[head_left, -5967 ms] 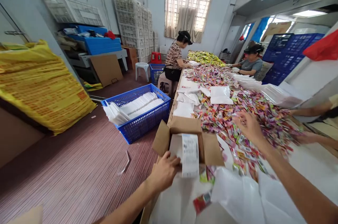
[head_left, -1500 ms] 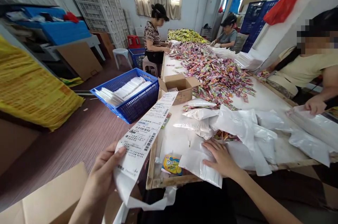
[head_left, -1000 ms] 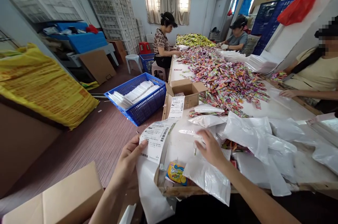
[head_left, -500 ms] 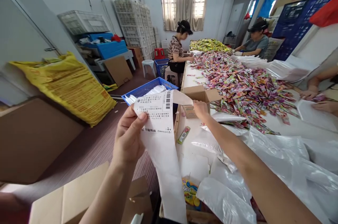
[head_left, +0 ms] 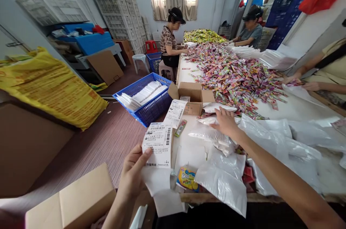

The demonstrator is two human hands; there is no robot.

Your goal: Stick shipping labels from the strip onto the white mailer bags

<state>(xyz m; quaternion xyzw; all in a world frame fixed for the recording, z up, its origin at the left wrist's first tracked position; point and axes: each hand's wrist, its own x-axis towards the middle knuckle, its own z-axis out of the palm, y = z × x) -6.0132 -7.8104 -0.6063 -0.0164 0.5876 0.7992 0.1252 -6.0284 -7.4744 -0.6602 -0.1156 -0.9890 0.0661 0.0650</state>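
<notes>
My left hand pinches a strip of printed shipping labels between thumb and fingers. The strip's blank lower part hangs and folds by the table edge. Beyond it lies another printed label; whether it joins the held strip I cannot tell. My right hand, fingers spread, is over the filled white plastic bags; contact is unclear. Left of that hand stands an open carton with a label inside. A small green-and-red packet lies nearby, with a yellow-and-blue snack pack closer to me.
A blue basket of white rolled or folded items stands left of the table. Colourful packets are heaped along the table, with more white bags at right. Three other people work around it. A cardboard box is at lower left.
My right hand has let go of the label strip's far end and moved right, over the white bags. The strip in my left hand has come down, and my view has shifted right.
</notes>
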